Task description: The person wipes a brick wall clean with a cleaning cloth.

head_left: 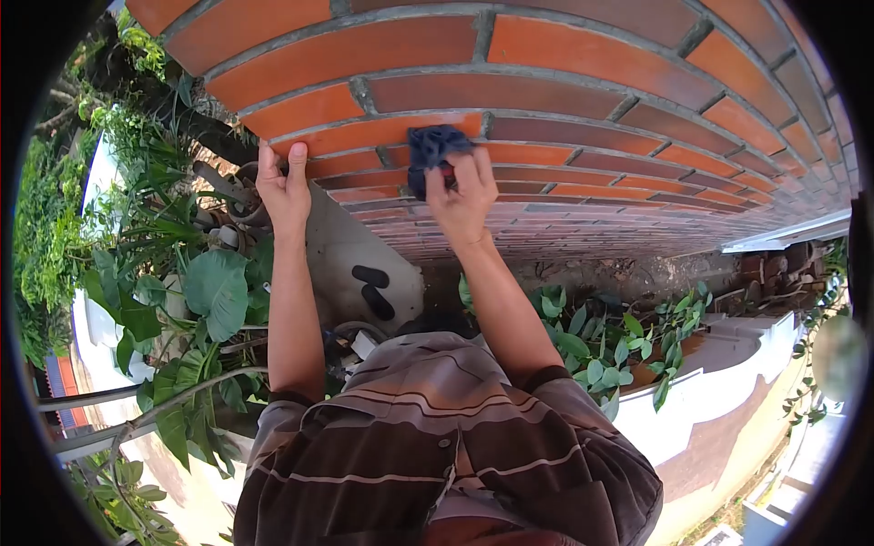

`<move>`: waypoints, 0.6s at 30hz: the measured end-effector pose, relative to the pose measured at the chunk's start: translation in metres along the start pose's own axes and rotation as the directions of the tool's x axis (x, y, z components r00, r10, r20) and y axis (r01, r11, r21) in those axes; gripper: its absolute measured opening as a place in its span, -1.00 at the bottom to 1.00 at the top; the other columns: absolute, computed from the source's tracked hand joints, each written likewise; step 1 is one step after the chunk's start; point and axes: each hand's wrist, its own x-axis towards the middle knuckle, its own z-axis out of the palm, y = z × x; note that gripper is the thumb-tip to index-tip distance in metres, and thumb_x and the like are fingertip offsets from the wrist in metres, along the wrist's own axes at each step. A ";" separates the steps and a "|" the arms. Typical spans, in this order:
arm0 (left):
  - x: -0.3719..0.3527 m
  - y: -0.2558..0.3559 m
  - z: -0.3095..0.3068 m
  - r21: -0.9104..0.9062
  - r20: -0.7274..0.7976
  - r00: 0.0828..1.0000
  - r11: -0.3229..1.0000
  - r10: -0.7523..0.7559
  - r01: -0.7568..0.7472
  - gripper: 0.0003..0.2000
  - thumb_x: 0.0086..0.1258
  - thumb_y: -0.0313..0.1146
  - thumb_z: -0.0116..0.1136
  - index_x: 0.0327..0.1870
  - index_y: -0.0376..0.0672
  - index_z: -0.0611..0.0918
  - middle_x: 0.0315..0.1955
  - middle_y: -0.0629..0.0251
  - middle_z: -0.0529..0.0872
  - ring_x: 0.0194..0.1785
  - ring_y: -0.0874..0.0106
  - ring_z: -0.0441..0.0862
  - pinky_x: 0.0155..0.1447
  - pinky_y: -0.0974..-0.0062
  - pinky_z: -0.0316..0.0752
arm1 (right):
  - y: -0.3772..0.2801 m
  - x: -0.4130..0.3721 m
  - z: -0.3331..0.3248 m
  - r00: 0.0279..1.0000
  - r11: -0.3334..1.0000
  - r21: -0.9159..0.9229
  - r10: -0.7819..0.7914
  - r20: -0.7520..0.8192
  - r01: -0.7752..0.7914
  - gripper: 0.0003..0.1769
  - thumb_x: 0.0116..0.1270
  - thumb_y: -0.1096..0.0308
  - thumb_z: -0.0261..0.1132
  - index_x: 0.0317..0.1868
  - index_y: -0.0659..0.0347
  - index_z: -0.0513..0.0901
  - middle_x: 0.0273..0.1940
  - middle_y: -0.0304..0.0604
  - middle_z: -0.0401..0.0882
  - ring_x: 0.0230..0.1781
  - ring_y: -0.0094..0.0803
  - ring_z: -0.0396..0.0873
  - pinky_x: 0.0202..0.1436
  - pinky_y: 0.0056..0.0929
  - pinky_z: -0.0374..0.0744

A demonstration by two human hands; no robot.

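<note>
A dark blue cloth (435, 146), bunched up, is pressed against a wall of orange and brown bricks (574, 50) with grey mortar joints. My right hand (464, 196) grips the cloth, its fingers bent around the lower right side. At the wall's left edge is my left hand (285, 187), thumb up and apart from the fingers. It rests against the brick edge and holds no object that I can see; some of its fingers are hidden behind the corner.
Below lie two dark slippers (374, 291) on a pale slab (332, 241). Large-leaved plants (217, 296) crowd the left side, and a leafy shrub (628, 350) grows at the right. Beyond it runs a low white-topped wall (710, 391). A pale ledge (787, 232) juts from the brick wall.
</note>
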 end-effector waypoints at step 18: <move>-0.006 -0.002 0.010 -0.099 -0.046 0.998 0.994 -0.050 0.046 -0.55 0.55 -0.26 0.10 0.34 -0.29 0.39 0.01 0.29 0.64 0.06 0.55 0.53 0.19 0.53 0.39 | -0.037 -0.004 0.061 0.884 0.896 -0.026 -0.431 0.182 0.443 -0.65 -0.07 0.60 0.37 -0.18 0.19 0.71 -0.22 -0.11 0.60 -0.36 -0.15 0.59 -0.28 -0.28 0.54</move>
